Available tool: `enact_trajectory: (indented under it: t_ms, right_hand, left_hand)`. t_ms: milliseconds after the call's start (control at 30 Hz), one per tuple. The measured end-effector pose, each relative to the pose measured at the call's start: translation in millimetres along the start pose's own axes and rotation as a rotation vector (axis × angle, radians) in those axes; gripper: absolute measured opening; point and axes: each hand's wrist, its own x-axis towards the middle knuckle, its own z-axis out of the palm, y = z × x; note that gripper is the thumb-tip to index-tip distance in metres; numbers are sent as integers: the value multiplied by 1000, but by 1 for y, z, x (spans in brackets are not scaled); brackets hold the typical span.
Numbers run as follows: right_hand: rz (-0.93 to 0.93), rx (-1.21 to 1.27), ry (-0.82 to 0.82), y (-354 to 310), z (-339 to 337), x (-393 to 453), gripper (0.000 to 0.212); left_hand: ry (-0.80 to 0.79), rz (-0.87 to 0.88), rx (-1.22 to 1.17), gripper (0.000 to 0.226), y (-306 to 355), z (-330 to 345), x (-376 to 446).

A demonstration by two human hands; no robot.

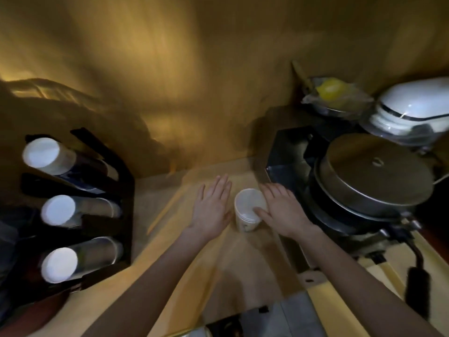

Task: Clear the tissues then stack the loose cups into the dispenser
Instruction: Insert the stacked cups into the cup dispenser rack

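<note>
A white paper cup (247, 207) stands upright on the tan counter (233, 271) between my two hands. My right hand (283, 207) lies against its right side with the thumb hooked over the rim into the cup. My left hand (212, 206) is flat and spread just left of the cup, fingers apart, holding nothing. At the far left stands a black cup dispenser (114, 198) with three slanted tubes, each showing a white cup end (58, 210). No tissues are visible.
A black machine with a round metal lid (374, 173) fills the right side, close to my right hand. Behind it sit a white appliance (413, 105) and a bagged yellow item (331, 90). A black-handled lever (416, 290) hangs at lower right. The wooden wall (194, 81) stands behind.
</note>
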Motion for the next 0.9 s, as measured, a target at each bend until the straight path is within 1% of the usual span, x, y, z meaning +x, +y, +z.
enact_trajectory:
  t_ms: [67, 133, 200, 233, 300, 333, 400, 467, 567, 633, 700, 767, 800, 833, 900]
  right_hand:
    - [45, 93, -47, 10, 10, -5, 65]
    - [91, 171, -61, 15, 17, -7, 63]
    - [126, 247, -73, 18, 24, -7, 58]
    - [147, 324, -89, 19, 27, -8, 56]
    - [210, 541, -139, 18, 31, -8, 52]
    - [240, 640, -147, 16, 33, -8, 50]
    - [288, 779, -109, 12, 35, -6, 45]
    - [335, 852, -66, 7, 34, -2, 41]
    - [343, 836, -26, 1, 33, 7, 38]
    - [349, 868, -10, -4, 30, 13, 38]
    - [337, 925, 5, -12, 24, 18, 38]
    - [303, 960, 19, -23, 16, 23, 35]
    - [273, 978, 29, -30, 12, 24, 34]
    - [239, 992, 37, -38, 9, 24, 32]
    - [161, 1004, 50, -58, 4, 22, 32]
  left_hand:
    - [-55, 7, 32, 77, 12, 13, 3]
    - [-98, -10, 53, 80, 18, 24, 6]
    - [-120, -35, 19, 84, 20, 34, 8]
    - [-122, -47, -18, 86, 21, 36, 9]
    - [-111, -80, -167, 88, 22, 40, 11]
    - [-111, -109, -295, 88, 22, 40, 11]
    - [-112, -173, -563, 85, 22, 39, 10]
    - [-87, -211, -694, 79, 23, 37, 8]
    - [-46, -278, -802, 62, 23, 29, 5]
    - [-45, -365, -911, 55, 18, 22, 3]
    - [-32, -480, -1080, 47, 11, 12, -1]
    - [27, -640, -1260, 35, 2, 0, -10]
    - [45, -730, -1329, 34, -4, -5, -15]
    - [37, -818, -1392, 40, -10, -9, -22]
    - [-58, -955, -1562, 63, -28, -12, -38]
